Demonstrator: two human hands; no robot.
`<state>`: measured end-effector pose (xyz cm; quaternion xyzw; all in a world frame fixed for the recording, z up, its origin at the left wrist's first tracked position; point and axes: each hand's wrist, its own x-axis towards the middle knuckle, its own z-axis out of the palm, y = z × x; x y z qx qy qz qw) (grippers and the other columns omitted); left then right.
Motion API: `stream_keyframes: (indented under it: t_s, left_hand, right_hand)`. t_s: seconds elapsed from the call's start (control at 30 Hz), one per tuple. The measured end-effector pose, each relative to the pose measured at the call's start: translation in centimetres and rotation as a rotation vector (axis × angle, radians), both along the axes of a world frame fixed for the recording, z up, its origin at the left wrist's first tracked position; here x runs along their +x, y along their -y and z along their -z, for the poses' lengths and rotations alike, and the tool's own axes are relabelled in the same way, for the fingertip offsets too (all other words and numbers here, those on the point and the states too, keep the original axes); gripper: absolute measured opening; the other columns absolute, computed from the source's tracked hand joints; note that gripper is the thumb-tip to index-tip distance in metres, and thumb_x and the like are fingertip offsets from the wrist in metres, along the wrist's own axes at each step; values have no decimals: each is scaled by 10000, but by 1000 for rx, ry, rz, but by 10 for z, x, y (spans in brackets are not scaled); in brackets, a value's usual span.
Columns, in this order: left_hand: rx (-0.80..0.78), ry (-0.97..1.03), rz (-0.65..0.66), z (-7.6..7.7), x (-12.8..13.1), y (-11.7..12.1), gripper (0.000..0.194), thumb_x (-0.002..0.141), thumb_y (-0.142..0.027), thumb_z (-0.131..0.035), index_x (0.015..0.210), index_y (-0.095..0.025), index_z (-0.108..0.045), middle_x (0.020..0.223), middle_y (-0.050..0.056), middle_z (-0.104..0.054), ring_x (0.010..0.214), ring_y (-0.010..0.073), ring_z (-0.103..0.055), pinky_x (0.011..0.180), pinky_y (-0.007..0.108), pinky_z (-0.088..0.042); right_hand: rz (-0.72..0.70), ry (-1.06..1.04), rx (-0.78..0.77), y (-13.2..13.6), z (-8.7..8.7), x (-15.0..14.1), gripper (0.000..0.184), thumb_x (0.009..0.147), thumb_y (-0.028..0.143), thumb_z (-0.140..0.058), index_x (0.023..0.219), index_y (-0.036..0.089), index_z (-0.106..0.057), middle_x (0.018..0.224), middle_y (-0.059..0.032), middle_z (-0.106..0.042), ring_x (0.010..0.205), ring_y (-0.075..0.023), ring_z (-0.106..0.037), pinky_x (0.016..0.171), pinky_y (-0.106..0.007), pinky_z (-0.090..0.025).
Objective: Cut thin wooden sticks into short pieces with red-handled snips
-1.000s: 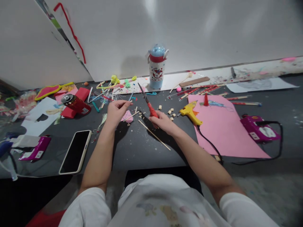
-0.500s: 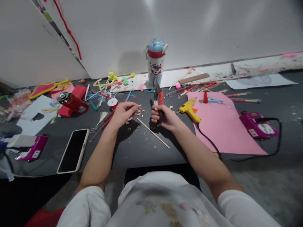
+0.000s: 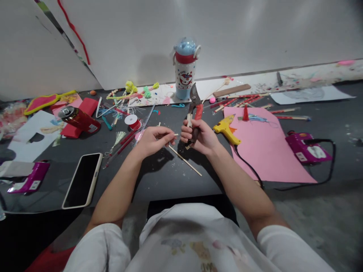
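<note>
My left hand [image 3: 153, 141] is closed in a pinch on a short, pale wooden stick [image 3: 176, 135], whose end pokes out past the fingertips. Wrapped in the fingers of my right hand [image 3: 206, 139] is a pair of pruning shears [image 3: 199, 110] with red-orange on the handle. Their dark blades point up and away from me, apart from the stick. Below and between both hands, a longer thin wooden stick [image 3: 185, 161] lies slantwise on the dark table. The left hand partly hides its far end.
A water bottle [image 3: 185, 71] stands behind the shears. To the right, a yellow glue gun [image 3: 227, 128] lies on pink paper [image 3: 261, 155], its cord trailing forward. Leftward are a phone [image 3: 82, 180], a red can [image 3: 81, 120], a ribbon spool [image 3: 132, 121] and craft scraps.
My left hand has shifted slightly right, and the short stick now shows beyond its fingertips. The shears have come up a little, with their blades tilted differently. The view has also shifted slightly.
</note>
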<state>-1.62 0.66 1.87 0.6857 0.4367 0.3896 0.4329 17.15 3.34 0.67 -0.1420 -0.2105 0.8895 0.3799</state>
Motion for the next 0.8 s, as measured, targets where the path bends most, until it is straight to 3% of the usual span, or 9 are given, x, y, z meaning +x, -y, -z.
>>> stream_keyframes:
  t_s: [0.2,0.5,0.8]
  left_hand:
    - [209,0,-34,-3,0,2,193,826,-309,-612,768,-145,-697,693,40,-702,526,81,-579,517,192,-478]
    - [578,-114,91,-7,6,8,124,804,-180,-621,890,-175,-710,911,86,-742,814,154,-688,712,252,-526]
    - [620,-181,72,-9,9,10,112,824,-227,-594,854,-203,-700,964,76,-739,861,170,-698,732,292,-532]
  right_hand:
    - [43,-20,-29,0,-3,1,64,811,230,-511,789,176,-485,590,61,-394,518,-69,-416,540,-209,-391]
    - [99,-16,-61,-1,-4,1,77,822,229,-519,775,182,-480,603,60,-440,567,-79,-481,601,-221,-431]
    - [149,31,-71,-1,-5,0,140,807,252,-561,739,195,-454,614,61,-471,603,-84,-528,636,-225,-441]
